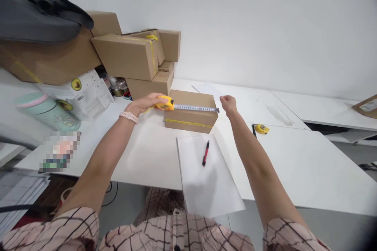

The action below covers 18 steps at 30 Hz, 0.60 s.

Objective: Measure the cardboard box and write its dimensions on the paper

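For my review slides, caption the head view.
Left hand holds a tape measure, its blade extended over a cardboard box; right hand nearby.

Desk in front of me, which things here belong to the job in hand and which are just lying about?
In the job:
- yellow tape measure, in your left hand, its blade out along the box
- cardboard box
- probably the paper and pen, within reach

Apparently lying about:
- second tape measure
- green bottle
- stacked boxes
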### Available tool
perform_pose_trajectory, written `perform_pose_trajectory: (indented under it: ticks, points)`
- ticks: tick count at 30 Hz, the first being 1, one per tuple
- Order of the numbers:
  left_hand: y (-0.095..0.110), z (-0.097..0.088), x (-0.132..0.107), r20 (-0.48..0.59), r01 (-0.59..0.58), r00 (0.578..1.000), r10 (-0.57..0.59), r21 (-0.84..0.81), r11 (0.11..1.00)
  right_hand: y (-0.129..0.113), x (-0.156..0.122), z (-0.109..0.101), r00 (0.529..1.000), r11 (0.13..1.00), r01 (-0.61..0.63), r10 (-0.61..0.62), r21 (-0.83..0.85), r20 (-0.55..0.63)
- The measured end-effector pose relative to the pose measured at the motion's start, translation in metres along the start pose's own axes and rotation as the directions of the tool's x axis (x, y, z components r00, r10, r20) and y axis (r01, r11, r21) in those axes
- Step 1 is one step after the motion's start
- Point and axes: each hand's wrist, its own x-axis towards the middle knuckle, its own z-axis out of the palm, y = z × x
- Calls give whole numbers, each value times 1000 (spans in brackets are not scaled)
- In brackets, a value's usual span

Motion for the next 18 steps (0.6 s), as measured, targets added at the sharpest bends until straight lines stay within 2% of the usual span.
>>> perform_pose_trajectory:
  ticks: [2,3,6,8,10,11,12,13,15,17,18]
  points:
    - [0,35,-19,162,12,987,-8,-24,1000,-9,4,2,1000,997,8,-7,79,-12]
    - [-3,52,-27,168,-1,986,11,-61,998,-14,5,3,1000,994,18,-17,111,-9]
    - [-17,93,-42,50,-21,998,35,-255,967,-23,-3,7,998,984,63,-58,167,-32]
    - [-23,110,-50,-53,-76,997,60,-392,917,-27,-21,5,992,972,112,-98,205,-75]
    - [-24,121,-59,-139,-175,983,122,-487,856,-33,-50,0,984,948,177,-162,266,-79]
    - [-23,127,-63,-174,-228,972,160,-510,829,-37,-68,-3,980,930,199,-198,310,-35]
    - [-22,132,-67,-200,-275,960,198,-516,811,-41,-88,-7,973,915,173,-216,364,82]
    - [-21,138,-70,-222,-313,948,228,-510,802,-47,-108,-10,938,906,112,-232,407,259]
    - [-22,150,-74,-267,-352,931,249,-474,807,-58,-144,-17,809,893,-32,-241,449,536]
    - [-25,160,-75,-306,-354,923,233,-443,824,-67,-168,-22,733,884,-126,-223,451,642]
    - [-27,164,-75,-322,-350,921,220,-433,831,-70,-175,-24,718,884,-148,-212,443,663]
